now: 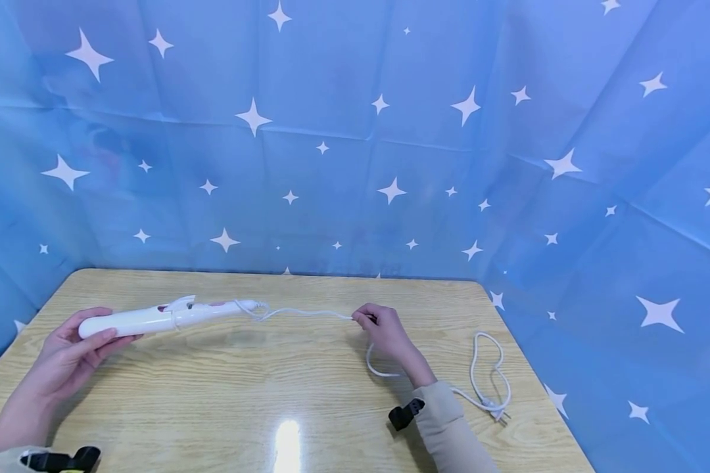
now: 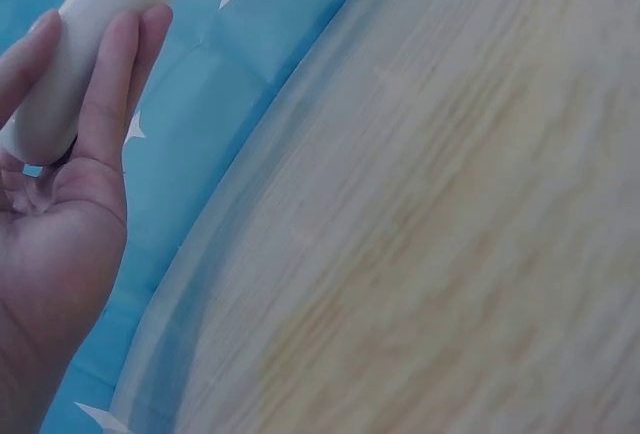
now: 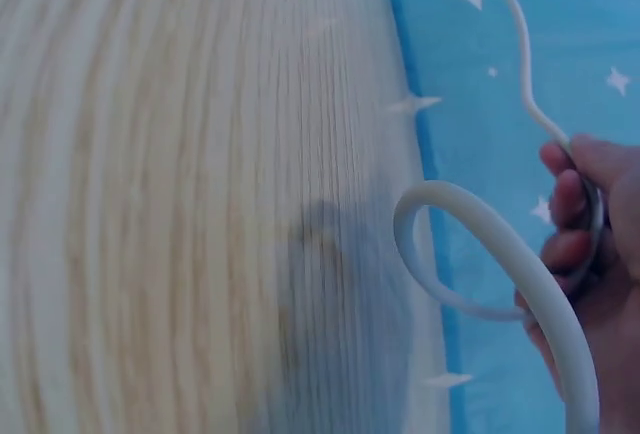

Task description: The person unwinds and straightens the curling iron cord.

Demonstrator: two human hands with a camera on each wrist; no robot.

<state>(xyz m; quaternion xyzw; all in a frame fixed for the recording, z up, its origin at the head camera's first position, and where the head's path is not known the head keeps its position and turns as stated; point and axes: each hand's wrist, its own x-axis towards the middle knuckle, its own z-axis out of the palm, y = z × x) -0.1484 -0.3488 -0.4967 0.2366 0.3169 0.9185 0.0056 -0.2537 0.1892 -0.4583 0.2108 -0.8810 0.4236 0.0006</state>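
Note:
In the head view my left hand [image 1: 65, 358] grips the thick rounded end of a white hair curling iron [image 1: 148, 320] above the left side of the table. A small lever stands up at its middle, and its thin end points right. From that end a white cord [image 1: 307, 311] runs across to my right hand [image 1: 386, 332], which pinches it. The left wrist view shows the thumb and fingers about the iron's end [image 2: 80, 64]. In the right wrist view the cord [image 3: 520, 29] passes through my curled fingers and makes a loop below.
The wooden table [image 1: 242, 407] has rounded far corners. On its right side lies the rest of the cord in a loose loop, with a two-pin plug [image 1: 498, 414]. A blue curtain [image 1: 331, 164] with white stars hangs behind and along the sides.

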